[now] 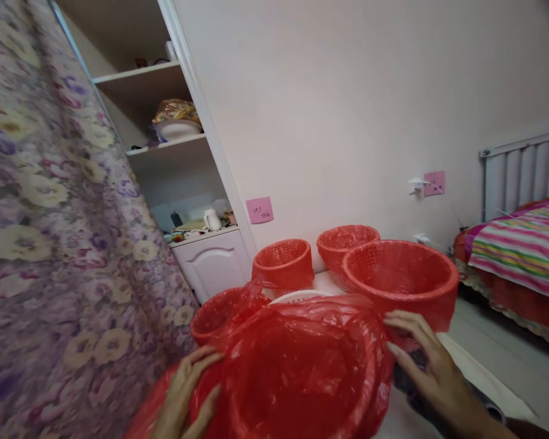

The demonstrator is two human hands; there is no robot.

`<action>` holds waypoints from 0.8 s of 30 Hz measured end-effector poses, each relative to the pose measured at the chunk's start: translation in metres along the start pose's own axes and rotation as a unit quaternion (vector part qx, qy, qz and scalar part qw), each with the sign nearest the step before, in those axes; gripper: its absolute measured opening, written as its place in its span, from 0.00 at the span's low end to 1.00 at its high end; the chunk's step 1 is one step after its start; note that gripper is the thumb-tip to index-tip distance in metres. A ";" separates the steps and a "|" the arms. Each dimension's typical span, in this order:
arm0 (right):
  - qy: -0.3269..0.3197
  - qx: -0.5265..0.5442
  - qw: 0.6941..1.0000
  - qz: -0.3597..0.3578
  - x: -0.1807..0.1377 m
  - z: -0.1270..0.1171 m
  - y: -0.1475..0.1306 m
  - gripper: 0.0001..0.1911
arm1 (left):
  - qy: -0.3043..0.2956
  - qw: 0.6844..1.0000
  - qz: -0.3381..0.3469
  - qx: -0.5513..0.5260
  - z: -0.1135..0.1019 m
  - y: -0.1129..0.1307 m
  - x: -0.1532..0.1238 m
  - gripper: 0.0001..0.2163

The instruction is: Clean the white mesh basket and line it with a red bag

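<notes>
A red plastic bag (297,360) lines a red basket right in front of me at the bottom centre. My left hand (185,393) presses on the bag at the basket's left rim, fingers spread. My right hand (423,360) lies on the bag's edge at the right rim, fingers spread and curled over the plastic. Whether either hand pinches the bag I cannot tell for sure; both touch it.
Several more red mesh baskets stand behind: one large (400,277), one at the wall (345,241), one centre (283,262), one at the left (215,314). A floral curtain (50,213) hangs on the left, white shelves (174,146) behind it, a striped bed (526,250) on the right.
</notes>
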State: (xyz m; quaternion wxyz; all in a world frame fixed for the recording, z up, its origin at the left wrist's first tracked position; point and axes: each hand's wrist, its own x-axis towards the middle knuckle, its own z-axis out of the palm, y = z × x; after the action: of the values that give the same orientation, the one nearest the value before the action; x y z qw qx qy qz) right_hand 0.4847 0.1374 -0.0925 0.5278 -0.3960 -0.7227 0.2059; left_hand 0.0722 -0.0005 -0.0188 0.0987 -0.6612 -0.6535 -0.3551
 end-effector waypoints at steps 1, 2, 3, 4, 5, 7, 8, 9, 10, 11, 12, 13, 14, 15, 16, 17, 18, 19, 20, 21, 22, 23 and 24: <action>0.001 0.005 1.000 0.006 0.010 0.001 -0.007 0.19 | 0.002 1.000 -0.017 -0.007 0.004 0.013 0.013 0.20; -0.003 0.013 1.000 0.013 0.021 0.003 -0.013 0.23 | 0.006 0.999 -0.039 -0.020 0.009 0.025 0.026 0.25; -0.008 0.023 0.999 0.022 0.033 0.005 -0.018 0.28 | -0.004 0.997 -0.067 -0.040 0.014 0.034 0.039 0.30; -0.017 0.037 0.999 0.033 0.045 0.007 -0.022 0.32 | -0.017 0.993 -0.096 -0.063 0.018 0.040 0.051 0.34; -0.033 0.060 0.997 0.047 0.057 0.009 -0.023 0.34 | -0.034 0.988 -0.123 -0.083 0.022 0.043 0.061 0.36; -0.075 0.123 0.987 0.073 0.079 0.014 -0.022 0.32 | -0.069 0.976 -0.160 -0.127 0.028 0.041 0.077 0.34; -0.095 0.155 0.980 0.083 0.089 0.017 -0.019 0.28 | -0.084 0.969 -0.170 -0.158 0.031 0.037 0.082 0.30; -0.112 0.182 0.973 0.089 0.096 0.021 -0.016 0.24 | -0.098 0.960 -0.178 -0.192 0.034 0.031 0.086 0.25; -0.121 0.202 0.967 0.094 0.102 0.025 -0.013 0.21 | -0.110 0.949 -0.188 -0.228 0.037 0.025 0.088 0.22; -0.123 0.215 0.964 0.101 0.106 0.029 -0.010 0.20 | -0.122 0.936 -0.199 -0.263 0.041 0.019 0.090 0.22; -0.122 0.224 0.961 0.109 0.108 0.034 -0.007 0.20 | -0.130 0.924 -0.211 -0.291 0.044 0.012 0.091 0.22; -0.120 0.235 0.957 0.120 0.109 0.040 -0.004 0.21 | -0.135 0.914 -0.224 -0.309 0.047 0.007 0.092 0.23; -0.117 0.245 0.954 0.129 0.110 0.045 -0.002 0.21 | -0.137 0.907 -0.236 -0.321 0.049 0.002 0.093 0.24; -0.113 0.251 0.952 0.135 0.110 0.050 -0.001 0.21 | -0.140 0.898 -0.249 -0.335 0.051 -0.002 0.095 0.24; -0.107 0.253 0.952 0.137 0.112 0.055 0.002 0.20 | -0.143 0.888 -0.261 -0.350 0.051 -0.005 0.096 0.24; -0.098 0.250 0.954 0.135 0.114 0.060 0.004 0.20 | -0.147 0.878 -0.271 -0.365 0.052 -0.007 0.098 0.23; -0.089 0.243 0.957 0.133 0.118 0.064 0.007 0.19 | -0.153 0.869 -0.278 -0.380 0.052 -0.008 0.100 0.22; -0.081 0.235 0.960 0.131 0.122 0.068 0.010 0.18 | -0.158 0.859 -0.285 -0.394 0.052 -0.009 0.103 0.20; -0.077 0.228 0.962 0.130 0.127 0.072 0.012 0.17 | -0.163 0.851 -0.289 -0.406 0.052 -0.009 0.106 0.19; -0.076 0.223 0.963 0.131 0.132 0.075 0.015 0.16 | -0.167 0.845 -0.293 -0.415 0.054 -0.010 0.110 0.18; -0.078 0.222 0.962 0.135 0.136 0.078 0.017 0.15 | -0.172 0.839 -0.297 -0.422 0.056 -0.009 0.114 0.17; -0.081 0.225 0.961 0.140 0.138 0.081 0.018 0.14 | -0.178 0.835 -0.299 -0.426 0.058 -0.009 0.119 0.17; -0.084 0.230 0.959 0.146 0.139 0.084 0.018 0.14 | -0.185 0.832 -0.301 -0.427 0.061 -0.009 0.123 0.17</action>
State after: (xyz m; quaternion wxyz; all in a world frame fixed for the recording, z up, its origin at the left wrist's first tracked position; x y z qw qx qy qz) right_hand 0.3952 0.2676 -0.0520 0.5065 -0.3464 -0.6320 0.4733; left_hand 0.0715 0.1347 0.0075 -0.4282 -0.4612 -0.6095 -0.4822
